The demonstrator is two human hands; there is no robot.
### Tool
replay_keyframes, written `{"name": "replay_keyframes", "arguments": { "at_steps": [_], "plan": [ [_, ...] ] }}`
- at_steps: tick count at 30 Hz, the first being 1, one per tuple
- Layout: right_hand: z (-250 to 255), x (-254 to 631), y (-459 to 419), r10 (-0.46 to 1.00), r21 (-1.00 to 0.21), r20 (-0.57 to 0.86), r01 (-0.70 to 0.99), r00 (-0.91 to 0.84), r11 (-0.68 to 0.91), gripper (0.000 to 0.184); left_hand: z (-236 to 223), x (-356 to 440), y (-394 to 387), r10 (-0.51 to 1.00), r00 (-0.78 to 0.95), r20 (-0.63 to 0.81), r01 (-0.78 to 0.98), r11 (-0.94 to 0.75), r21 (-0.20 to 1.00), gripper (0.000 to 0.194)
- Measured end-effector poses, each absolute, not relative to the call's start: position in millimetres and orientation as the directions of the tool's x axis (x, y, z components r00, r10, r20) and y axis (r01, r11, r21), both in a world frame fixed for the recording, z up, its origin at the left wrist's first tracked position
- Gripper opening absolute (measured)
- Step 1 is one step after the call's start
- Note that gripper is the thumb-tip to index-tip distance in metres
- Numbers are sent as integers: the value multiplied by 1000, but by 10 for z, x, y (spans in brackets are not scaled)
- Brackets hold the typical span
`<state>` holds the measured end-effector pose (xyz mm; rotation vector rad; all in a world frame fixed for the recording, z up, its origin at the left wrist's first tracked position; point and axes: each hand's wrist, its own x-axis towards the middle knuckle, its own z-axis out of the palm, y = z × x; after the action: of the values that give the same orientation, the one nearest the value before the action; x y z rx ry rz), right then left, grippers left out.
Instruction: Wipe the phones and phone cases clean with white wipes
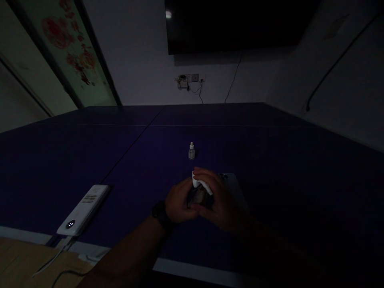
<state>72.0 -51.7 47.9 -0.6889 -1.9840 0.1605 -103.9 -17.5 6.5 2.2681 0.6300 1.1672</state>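
Right hand point(221, 202) holds something white point(195, 183) near a capped bottle point(191, 153), contents unclear.

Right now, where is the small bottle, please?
In the head view, the small bottle stands upright near the middle, on the blue table, beyond the left hand and right hand.

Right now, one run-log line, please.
right hand: holds curved white item | left hand: cupped alongside | beyond: small white-capped bottle, upright | at left: white rectangular power bank

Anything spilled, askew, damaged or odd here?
Nothing clearly stands out: the small white-capped bottle is upright, the white rectangular power bank lies flat, and no spill shows. The curved white object in the right hand is partly hidden.
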Motion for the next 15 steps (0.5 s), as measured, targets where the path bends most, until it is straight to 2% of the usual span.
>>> {"name": "replay_keyframes", "arguments": {
  "at_steps": [4,8,13,15],
  "plan": [
    [480,703,-498,435,-282,811,390,-390,877,43,17,-1044,-169,591,514,621,188,-784,591,61],
    [483,695,-481,387,-229,836,393,-389,891,44,5,-1037,-172,599,507,619,184,-777,602,64],
    [480,692,-458,409,-255,846,415,-341,873,50,80,-1007,-207,605,513,609,172,-767,618,62],
    [473,695,-454,428,-266,835,428,-346,864,46,93,-1004,-216,610,514,603,202,-769,606,59]
  ]
}}
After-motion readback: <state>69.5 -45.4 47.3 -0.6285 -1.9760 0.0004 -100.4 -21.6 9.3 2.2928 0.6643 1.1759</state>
